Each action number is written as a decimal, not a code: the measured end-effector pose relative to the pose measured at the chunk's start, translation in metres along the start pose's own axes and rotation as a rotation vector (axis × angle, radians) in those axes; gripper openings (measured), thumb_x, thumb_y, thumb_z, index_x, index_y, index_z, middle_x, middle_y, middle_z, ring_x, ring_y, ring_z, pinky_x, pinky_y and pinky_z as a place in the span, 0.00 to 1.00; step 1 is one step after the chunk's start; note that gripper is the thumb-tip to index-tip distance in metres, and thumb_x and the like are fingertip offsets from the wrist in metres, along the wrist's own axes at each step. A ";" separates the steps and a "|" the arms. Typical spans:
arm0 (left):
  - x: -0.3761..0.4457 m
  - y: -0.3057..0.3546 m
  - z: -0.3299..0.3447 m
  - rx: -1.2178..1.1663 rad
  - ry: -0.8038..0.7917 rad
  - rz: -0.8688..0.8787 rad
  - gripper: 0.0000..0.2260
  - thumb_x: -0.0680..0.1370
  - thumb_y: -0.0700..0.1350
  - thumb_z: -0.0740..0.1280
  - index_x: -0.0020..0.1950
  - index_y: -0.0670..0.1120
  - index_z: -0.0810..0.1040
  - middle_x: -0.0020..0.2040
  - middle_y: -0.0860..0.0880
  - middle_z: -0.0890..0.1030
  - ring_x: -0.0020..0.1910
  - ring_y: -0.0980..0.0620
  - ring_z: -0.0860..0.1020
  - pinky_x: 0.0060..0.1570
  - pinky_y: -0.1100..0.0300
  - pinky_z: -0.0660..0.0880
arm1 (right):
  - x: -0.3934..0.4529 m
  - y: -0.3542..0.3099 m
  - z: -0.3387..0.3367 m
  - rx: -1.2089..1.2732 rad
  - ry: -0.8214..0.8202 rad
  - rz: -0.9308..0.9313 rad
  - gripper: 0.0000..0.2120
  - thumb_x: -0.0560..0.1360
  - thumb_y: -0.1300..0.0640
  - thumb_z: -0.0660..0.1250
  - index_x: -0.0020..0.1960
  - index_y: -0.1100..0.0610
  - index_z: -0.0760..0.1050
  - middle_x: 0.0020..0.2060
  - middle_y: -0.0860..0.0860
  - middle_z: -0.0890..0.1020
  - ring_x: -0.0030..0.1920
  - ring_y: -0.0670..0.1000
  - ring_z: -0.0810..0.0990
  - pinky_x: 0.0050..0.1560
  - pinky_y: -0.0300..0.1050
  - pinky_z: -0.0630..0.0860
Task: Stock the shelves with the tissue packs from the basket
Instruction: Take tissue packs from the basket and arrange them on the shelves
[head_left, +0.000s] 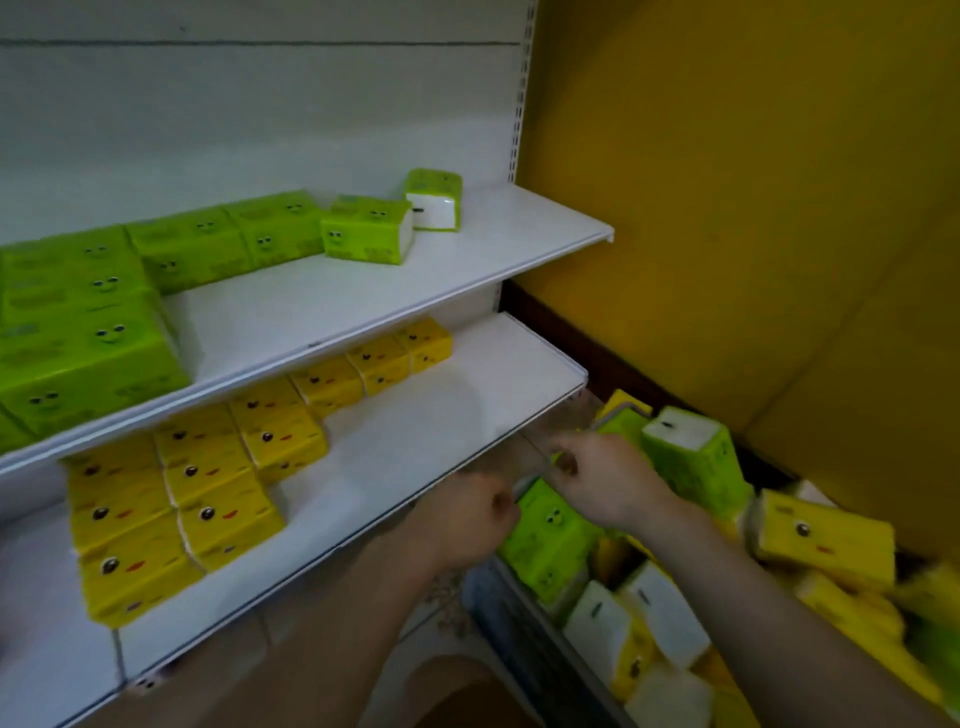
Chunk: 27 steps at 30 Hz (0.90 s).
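The basket (524, 623) stands at the lower right, full of green and yellow tissue packs. In it, one green pack (696, 462) stands on end and another green pack (550, 540) lies lower down. My left hand (467, 519) is curled by the lower shelf's front edge, beside that lower pack's corner, with nothing seen in it. My right hand (608, 483) hovers curled over the basket between the two green packs; blur hides whether it grips one. Green packs (88, 322) fill the left of the upper shelf (467, 270). Yellow packs (208, 467) line the lower shelf (441, 431).
A yellow wall (753, 208) closes off the right side behind the basket. Two loose green packs (369, 228) sit near the upper shelf's back. Both shelves have bare white surface on their right halves. A tiled floor (441, 623) shows below the lower shelf.
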<state>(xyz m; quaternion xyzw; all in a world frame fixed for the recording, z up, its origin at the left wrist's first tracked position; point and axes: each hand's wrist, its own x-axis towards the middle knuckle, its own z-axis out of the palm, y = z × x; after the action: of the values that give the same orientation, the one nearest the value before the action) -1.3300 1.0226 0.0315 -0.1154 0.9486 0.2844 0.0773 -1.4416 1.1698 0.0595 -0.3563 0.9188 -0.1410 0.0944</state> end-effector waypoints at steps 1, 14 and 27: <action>0.004 0.002 0.014 0.012 -0.047 -0.011 0.23 0.70 0.57 0.53 0.48 0.42 0.78 0.51 0.41 0.82 0.53 0.42 0.80 0.49 0.53 0.75 | -0.006 0.007 0.008 -0.061 -0.043 0.039 0.12 0.76 0.49 0.65 0.55 0.54 0.79 0.50 0.55 0.84 0.55 0.59 0.80 0.50 0.49 0.74; 0.028 0.004 0.084 -0.118 -0.088 -0.307 0.09 0.76 0.42 0.61 0.49 0.42 0.80 0.54 0.41 0.82 0.55 0.42 0.80 0.49 0.55 0.74 | -0.020 0.030 0.064 -0.155 -0.041 0.273 0.21 0.76 0.41 0.63 0.60 0.55 0.75 0.57 0.58 0.77 0.57 0.59 0.78 0.57 0.49 0.73; -0.005 0.007 0.061 -0.536 0.171 -0.348 0.15 0.79 0.53 0.65 0.64 0.51 0.72 0.57 0.50 0.81 0.53 0.52 0.79 0.48 0.61 0.73 | -0.033 0.002 0.027 0.272 0.335 0.245 0.17 0.71 0.48 0.72 0.53 0.53 0.68 0.49 0.52 0.74 0.48 0.57 0.77 0.45 0.48 0.71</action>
<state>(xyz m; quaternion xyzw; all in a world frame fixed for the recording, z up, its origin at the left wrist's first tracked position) -1.3218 1.0630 -0.0142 -0.3152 0.8091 0.4958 0.0116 -1.4113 1.1890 0.0361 -0.1981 0.9305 -0.3080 0.0044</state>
